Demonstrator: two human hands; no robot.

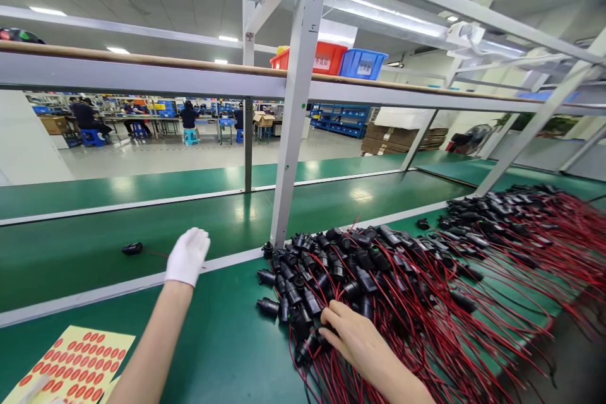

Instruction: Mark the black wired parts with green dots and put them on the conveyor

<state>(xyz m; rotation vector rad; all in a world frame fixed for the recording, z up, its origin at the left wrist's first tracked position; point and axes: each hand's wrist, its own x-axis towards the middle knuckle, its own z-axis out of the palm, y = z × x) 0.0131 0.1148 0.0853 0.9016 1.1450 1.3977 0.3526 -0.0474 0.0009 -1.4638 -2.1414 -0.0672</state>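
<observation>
My left hand (188,255), in a white glove, is over the white rail at the edge of the green belt, its fingers stretched out. A thin red wire runs beneath it from a single black cylindrical motor (132,249) lying on the belt. Bare, my right hand (353,338) reaches into a heap of black motors (336,265) with red and black leads. Its thumb and fingers curl around one black motor (310,346) at the near side of the heap; the grip is partly hidden.
A yellow sheet of red oval stickers (71,366) lies at the lower left. A white post (296,107) rises behind the heap. Red (329,57) and blue bins (363,64) stand on the shelf above. More wired motors (511,221) spread rightward. Several people sit far back.
</observation>
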